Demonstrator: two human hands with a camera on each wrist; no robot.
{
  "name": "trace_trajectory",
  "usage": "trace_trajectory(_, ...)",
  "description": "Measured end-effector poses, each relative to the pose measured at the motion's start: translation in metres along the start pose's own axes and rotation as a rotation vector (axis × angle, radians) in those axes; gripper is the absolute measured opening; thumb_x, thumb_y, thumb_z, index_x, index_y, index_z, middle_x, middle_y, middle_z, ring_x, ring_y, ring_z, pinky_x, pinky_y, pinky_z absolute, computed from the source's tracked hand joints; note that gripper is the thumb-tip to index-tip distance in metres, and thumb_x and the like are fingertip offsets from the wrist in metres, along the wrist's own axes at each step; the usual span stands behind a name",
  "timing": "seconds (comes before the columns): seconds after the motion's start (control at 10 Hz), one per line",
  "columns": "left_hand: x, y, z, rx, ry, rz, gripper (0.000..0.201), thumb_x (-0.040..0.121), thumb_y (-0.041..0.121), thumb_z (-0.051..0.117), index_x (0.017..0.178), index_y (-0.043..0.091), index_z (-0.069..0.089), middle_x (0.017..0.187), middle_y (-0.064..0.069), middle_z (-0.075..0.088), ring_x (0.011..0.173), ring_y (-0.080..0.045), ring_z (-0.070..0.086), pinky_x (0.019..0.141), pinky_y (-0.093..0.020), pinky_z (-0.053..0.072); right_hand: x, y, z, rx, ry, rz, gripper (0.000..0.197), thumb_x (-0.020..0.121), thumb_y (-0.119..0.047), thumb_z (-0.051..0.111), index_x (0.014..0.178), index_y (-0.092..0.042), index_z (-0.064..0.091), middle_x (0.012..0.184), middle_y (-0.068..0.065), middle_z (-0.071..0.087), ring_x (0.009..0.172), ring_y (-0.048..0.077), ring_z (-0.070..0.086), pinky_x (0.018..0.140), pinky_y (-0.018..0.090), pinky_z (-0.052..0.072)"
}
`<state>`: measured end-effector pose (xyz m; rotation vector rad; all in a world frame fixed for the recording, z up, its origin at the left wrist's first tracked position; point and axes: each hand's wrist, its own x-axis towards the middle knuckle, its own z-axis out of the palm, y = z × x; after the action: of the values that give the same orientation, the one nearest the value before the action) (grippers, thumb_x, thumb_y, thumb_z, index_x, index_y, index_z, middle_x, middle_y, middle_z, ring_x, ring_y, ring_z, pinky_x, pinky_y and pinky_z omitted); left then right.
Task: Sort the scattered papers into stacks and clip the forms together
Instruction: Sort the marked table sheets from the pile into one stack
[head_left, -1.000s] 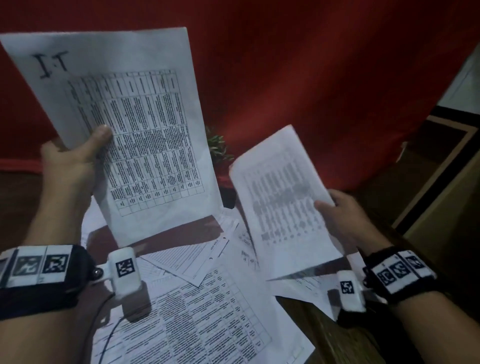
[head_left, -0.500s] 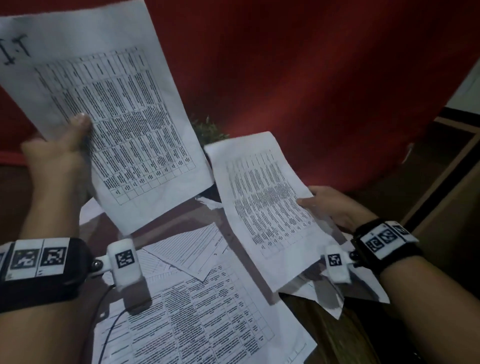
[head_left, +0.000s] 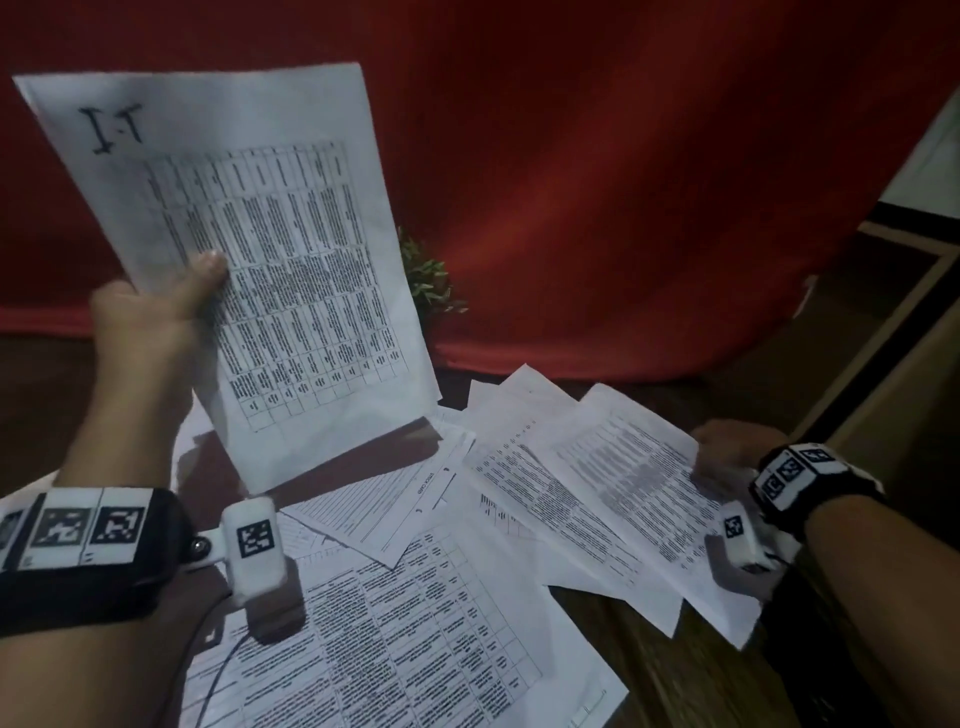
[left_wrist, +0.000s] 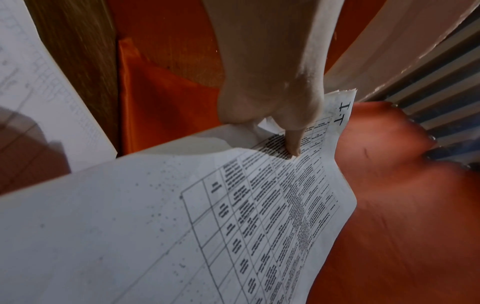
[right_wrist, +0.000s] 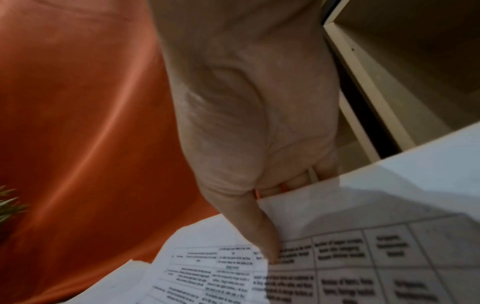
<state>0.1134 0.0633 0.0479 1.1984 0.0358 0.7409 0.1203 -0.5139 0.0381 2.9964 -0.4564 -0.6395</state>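
You hold two printed sheets above a paper-strewn table (head_left: 649, 670)
Your left hand (head_left: 150, 322) pinches a raised sheet (head_left: 270, 249); your right hand (head_left: 727, 452) pinches another sheet (head_left: 628, 493) low over the pile.

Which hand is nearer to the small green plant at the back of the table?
Left. The left hand holds a sheet up just left of the green plant; the right hand is low at the table's right edge, farther away.

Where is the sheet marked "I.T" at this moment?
In the head view, the sheet marked "I.T" is raised at left, gripped by the left hand, above the scattered papers.
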Motion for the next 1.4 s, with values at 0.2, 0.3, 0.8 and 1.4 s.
trace_trajectory(0.2,-0.017,-0.003,0.02,0.022,-0.096,-0.041,0.015,0.09,0.028,0.082,0.093,0.016,0.075,0.094,0.006,0.079,0.095,-0.016,0.077,0.099,-0.043,0.06,0.02,-0.055,0.018,0.048,0.123,-0.163,0.039,0.097,-0.045,0.062,0.107,-0.009,0.074,0.108,0.007,0.073,0.101,0.027,0.068,0.079,0.027,0.046)
trace_trajectory(0.3,-0.018,-0.002,0.022,0.033,-0.105,-0.069,0.017,0.088,0.03,0.083,0.092,0.016,0.075,0.097,0.003,0.079,0.101,-0.024,0.076,0.1,-0.048,0.06,0.021,-0.094,0.026,0.161,0.149,-0.3,0.052,0.084,-0.064,0.07,0.103,-0.016,0.067,0.097,-0.005,0.066,0.091,0.02,0.064,0.081,0.034,0.051)
trace_trajectory(0.8,-0.021,0.007,0.023,0.014,-0.092,-0.067,0.011,0.09,0.026,0.081,0.091,0.017,0.076,0.088,0.008,0.081,0.09,-0.013,0.077,0.095,-0.04,0.061,0.029,-0.143,0.032,0.042,0.192,-0.24,0.053,0.078,-0.055,0.079,0.109,-0.016,0.06,0.113,0.002,0.063,0.111,0.028,0.062,0.101,0.044,0.048)
trace_trajectory(1.4,-0.025,0.006,0.024,0.08,-0.116,-0.136,0.012,0.09,0.027,0.082,0.093,0.018,0.075,0.095,0.005,0.077,0.088,-0.012,0.073,0.095,-0.037,0.059,0.007,-0.146,0.024,0.145,0.331,-0.368,0.033,0.074,-0.024,0.083,0.104,-0.012,0.072,0.103,0.004,0.074,0.094,0.024,0.071,0.081,0.036,0.06)
